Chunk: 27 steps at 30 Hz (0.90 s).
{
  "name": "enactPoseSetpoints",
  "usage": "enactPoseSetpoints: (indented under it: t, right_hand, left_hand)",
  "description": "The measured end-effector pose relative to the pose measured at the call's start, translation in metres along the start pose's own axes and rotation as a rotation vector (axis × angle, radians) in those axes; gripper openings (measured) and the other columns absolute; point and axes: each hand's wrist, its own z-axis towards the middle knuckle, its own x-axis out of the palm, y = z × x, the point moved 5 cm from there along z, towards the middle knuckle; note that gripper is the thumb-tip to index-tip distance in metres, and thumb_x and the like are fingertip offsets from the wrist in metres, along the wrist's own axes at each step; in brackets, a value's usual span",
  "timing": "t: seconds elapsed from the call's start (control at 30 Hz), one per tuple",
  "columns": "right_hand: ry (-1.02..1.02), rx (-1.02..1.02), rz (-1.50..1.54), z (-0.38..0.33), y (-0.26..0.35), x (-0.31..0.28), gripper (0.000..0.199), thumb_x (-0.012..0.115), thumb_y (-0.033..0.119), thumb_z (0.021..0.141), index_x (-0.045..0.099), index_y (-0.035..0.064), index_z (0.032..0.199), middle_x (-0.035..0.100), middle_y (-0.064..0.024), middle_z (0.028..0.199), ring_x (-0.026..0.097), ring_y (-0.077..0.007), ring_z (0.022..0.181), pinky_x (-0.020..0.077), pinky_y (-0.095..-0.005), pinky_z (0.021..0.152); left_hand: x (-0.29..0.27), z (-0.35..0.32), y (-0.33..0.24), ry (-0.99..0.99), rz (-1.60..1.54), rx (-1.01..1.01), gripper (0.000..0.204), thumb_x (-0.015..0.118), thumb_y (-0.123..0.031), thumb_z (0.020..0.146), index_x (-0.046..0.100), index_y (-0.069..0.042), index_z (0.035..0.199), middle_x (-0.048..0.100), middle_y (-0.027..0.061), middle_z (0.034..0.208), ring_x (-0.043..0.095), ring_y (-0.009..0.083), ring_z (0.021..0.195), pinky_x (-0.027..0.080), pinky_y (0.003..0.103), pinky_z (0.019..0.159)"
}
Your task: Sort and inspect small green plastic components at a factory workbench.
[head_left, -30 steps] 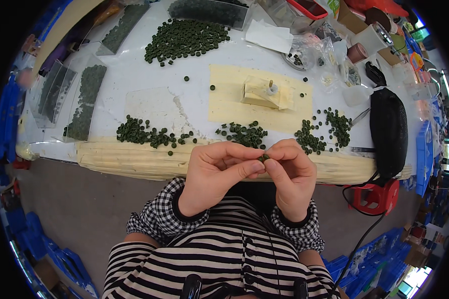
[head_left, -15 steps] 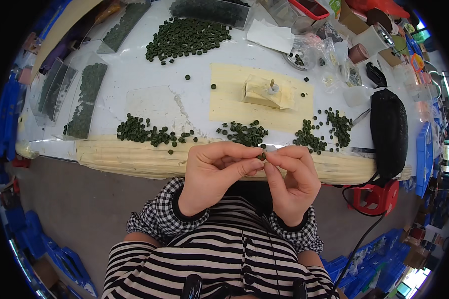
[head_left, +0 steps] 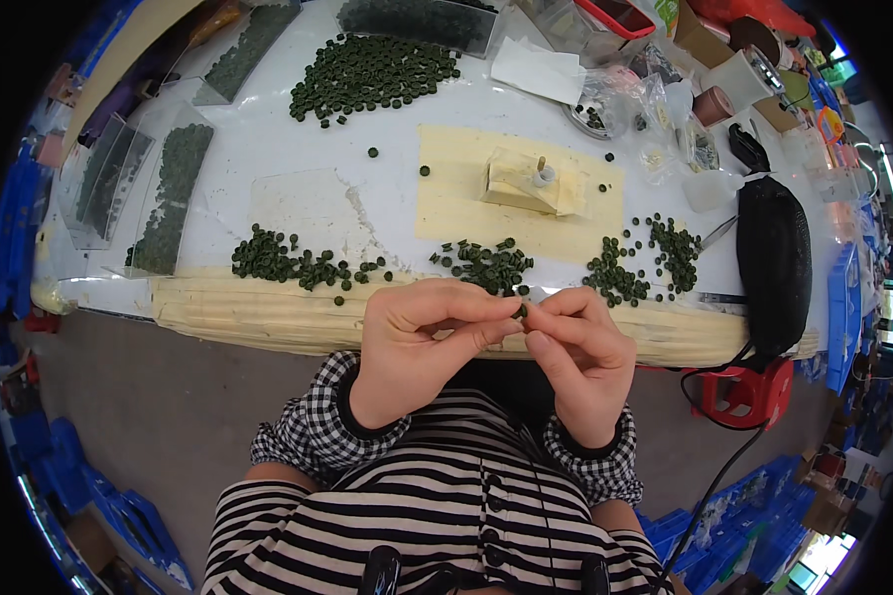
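A small dark green round piece (head_left: 520, 311) sits between my two hands, just above the table's padded near edge. My left hand (head_left: 417, 342) pinches it with thumb and forefinger. From the other side, the closed fingertips of my right hand (head_left: 590, 362) meet it, and they partly cover it. Right behind the hands lies a small heap of like green pieces (head_left: 486, 266). Another heap (head_left: 298, 266) spreads to the left, and two looser groups (head_left: 615, 276) lie to the right.
A taped block with an upright peg (head_left: 516, 188) stands on a yellow sheet (head_left: 446, 213). Farther back lies a large green pile (head_left: 367, 79). Clear trays of pieces (head_left: 174, 193) line the left. A black wrapped bundle (head_left: 772, 263) with a cable lies right, above a red stool (head_left: 749, 397).
My left hand has shifted slightly left, and the right thumb has drawn back a little from the piece. The piece looks turned slightly between the fingertips.
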Motion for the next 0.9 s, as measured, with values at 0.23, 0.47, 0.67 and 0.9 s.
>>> enactPoseSetpoints:
  t: [0.23, 0.47, 0.67, 0.9]
  right_hand:
    - [0.000, 0.090, 0.205, -0.003, -0.008, 0.001, 0.023, 0.062, -0.008, 0.083, 0.067, -0.0033, 0.105, 0.057, -0.0085, 0.100, 0.057, -0.0139, 0.093, 0.0474, -0.0233, 0.081]
    - [-0.004, -0.035, -0.080, -0.001, 0.004, 0.001, 0.024, 0.065, -0.008, 0.080, 0.069, -0.0010, 0.103, 0.059, -0.0083, 0.096, 0.058, -0.0131, 0.087, 0.0471, -0.0217, 0.074]
    - [-0.053, -0.181, -0.268, 0.000, 0.013, 0.002, 0.026, 0.067, -0.009, 0.078, 0.070, -0.0009, 0.102, 0.060, -0.0093, 0.093, 0.059, -0.0133, 0.079, 0.0476, -0.0217, 0.066]
    - [-0.049, -0.251, -0.327, 0.000, 0.016, 0.003, 0.027, 0.067, -0.010, 0.077, 0.070, 0.0001, 0.103, 0.060, -0.0094, 0.093, 0.058, -0.0128, 0.077, 0.0471, -0.0213, 0.064]
  left_hand:
    - [0.003, 0.000, 0.004, -0.025, -0.179, -0.139, 0.018, 0.066, 0.006, 0.082, 0.068, 0.005, 0.099, 0.068, 0.0107, 0.091, 0.067, 0.0129, 0.084, 0.055, 0.020, 0.075]
    - [0.001, 0.002, -0.003, 0.014, -0.011, -0.007, 0.020, 0.065, 0.009, 0.081, 0.068, 0.004, 0.099, 0.067, 0.0117, 0.090, 0.065, 0.0128, 0.081, 0.052, 0.021, 0.071]
    - [0.005, 0.002, 0.000, -0.005, -0.096, -0.020, 0.021, 0.065, 0.006, 0.083, 0.068, 0.002, 0.103, 0.067, 0.0095, 0.092, 0.064, 0.0107, 0.081, 0.052, 0.020, 0.072]
    - [0.005, 0.001, 0.009, -0.040, -0.303, -0.197, 0.017, 0.065, 0.005, 0.083, 0.068, 0.002, 0.099, 0.068, 0.0109, 0.095, 0.065, 0.0120, 0.084, 0.054, 0.023, 0.076]
